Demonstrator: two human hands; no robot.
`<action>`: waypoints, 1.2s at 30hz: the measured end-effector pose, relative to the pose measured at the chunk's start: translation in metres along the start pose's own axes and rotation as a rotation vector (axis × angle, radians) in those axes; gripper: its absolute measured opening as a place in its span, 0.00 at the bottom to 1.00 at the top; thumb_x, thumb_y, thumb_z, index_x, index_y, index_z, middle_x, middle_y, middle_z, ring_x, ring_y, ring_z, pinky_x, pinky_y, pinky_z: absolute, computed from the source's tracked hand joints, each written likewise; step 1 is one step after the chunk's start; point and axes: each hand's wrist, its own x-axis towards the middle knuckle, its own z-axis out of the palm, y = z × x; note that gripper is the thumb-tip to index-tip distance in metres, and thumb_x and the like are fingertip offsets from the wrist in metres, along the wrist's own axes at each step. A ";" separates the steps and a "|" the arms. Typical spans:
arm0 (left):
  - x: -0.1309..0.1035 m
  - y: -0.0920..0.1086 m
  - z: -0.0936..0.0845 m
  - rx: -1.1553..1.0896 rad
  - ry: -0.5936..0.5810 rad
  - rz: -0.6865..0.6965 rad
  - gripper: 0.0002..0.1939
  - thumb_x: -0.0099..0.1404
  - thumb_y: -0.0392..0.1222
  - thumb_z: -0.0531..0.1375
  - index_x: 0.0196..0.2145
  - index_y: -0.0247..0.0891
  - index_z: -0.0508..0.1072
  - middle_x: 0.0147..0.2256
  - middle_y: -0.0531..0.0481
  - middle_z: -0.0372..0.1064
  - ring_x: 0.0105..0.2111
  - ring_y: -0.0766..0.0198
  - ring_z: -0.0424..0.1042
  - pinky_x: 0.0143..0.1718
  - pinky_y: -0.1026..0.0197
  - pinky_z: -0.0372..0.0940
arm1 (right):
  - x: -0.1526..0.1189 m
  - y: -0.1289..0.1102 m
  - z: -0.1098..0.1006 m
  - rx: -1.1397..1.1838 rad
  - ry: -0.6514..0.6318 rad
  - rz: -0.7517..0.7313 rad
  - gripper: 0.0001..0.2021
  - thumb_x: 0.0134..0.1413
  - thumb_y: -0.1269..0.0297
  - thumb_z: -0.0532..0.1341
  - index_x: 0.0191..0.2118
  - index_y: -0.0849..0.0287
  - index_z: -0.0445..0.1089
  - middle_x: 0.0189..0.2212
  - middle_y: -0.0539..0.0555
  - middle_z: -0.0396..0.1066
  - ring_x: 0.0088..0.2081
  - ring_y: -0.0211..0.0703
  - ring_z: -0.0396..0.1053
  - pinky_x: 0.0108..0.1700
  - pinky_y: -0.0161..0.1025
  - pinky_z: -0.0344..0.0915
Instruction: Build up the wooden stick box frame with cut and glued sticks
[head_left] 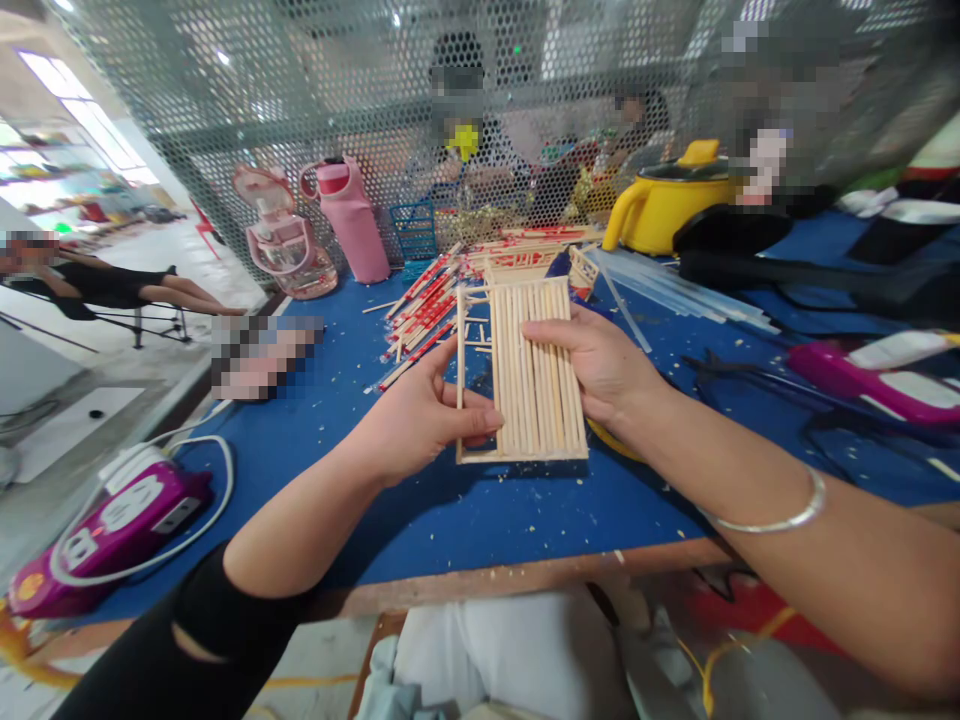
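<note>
Between my two hands is a small panel of wooden sticks (534,385), raised over the blue tabletop. Its sticks lie side by side on a thin frame, with an open gap along the left side. My left hand (431,405) grips the panel at that gap, its thumb against the leftmost stick of the row. My right hand (600,360) pinches the right edge, thumb on the front face and fingers behind. Just beyond the panel lie red-and-white wrapped bundles of sticks (429,305) and another small stick structure (525,265), partly hidden.
A pink bottle (356,225) and a clear cup (292,245) stand at the back left. Behind right are a yellow pot (679,210) and translucent glue sticks (675,285). Purple power strips (112,530) lie at both sides. A perforated metal screen (360,110) closes off the back; people sit beyond.
</note>
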 end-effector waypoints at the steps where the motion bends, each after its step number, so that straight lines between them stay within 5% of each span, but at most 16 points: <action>1: 0.000 0.000 0.000 0.000 -0.004 0.005 0.42 0.52 0.32 0.66 0.61 0.39 0.53 0.22 0.56 0.72 0.18 0.70 0.67 0.20 0.69 0.61 | 0.000 0.000 0.000 -0.002 0.000 -0.007 0.12 0.39 0.74 0.64 0.35 0.57 0.73 0.28 0.50 0.76 0.33 0.49 0.74 0.38 0.48 0.70; 14: 0.000 0.000 0.000 0.002 -0.021 -0.007 0.43 0.51 0.32 0.68 0.60 0.38 0.53 0.23 0.54 0.74 0.20 0.70 0.69 0.22 0.69 0.64 | -0.003 0.000 0.001 -0.013 -0.015 -0.010 0.11 0.39 0.74 0.64 0.34 0.57 0.71 0.26 0.48 0.75 0.27 0.41 0.72 0.33 0.40 0.69; 26: -0.001 0.001 -0.001 -0.035 -0.025 -0.006 0.45 0.49 0.33 0.69 0.61 0.40 0.53 0.22 0.55 0.73 0.19 0.70 0.69 0.21 0.70 0.64 | -0.004 -0.001 0.003 -0.034 0.036 0.023 0.11 0.39 0.73 0.64 0.33 0.57 0.71 0.27 0.48 0.75 0.27 0.41 0.71 0.37 0.45 0.70; 31: -0.001 0.005 -0.002 -0.034 0.024 -0.002 0.37 0.52 0.34 0.67 0.57 0.39 0.59 0.22 0.55 0.72 0.18 0.72 0.67 0.18 0.72 0.59 | -0.004 0.000 0.005 -0.013 0.016 -0.002 0.12 0.39 0.73 0.64 0.35 0.57 0.71 0.29 0.49 0.75 0.31 0.45 0.73 0.40 0.47 0.70; 36: 0.000 0.004 0.003 -0.032 0.093 0.026 0.41 0.49 0.33 0.68 0.59 0.40 0.57 0.21 0.57 0.72 0.17 0.72 0.66 0.19 0.71 0.60 | -0.006 0.002 0.006 0.006 0.009 -0.014 0.13 0.39 0.74 0.64 0.36 0.58 0.70 0.31 0.50 0.75 0.32 0.45 0.74 0.43 0.49 0.69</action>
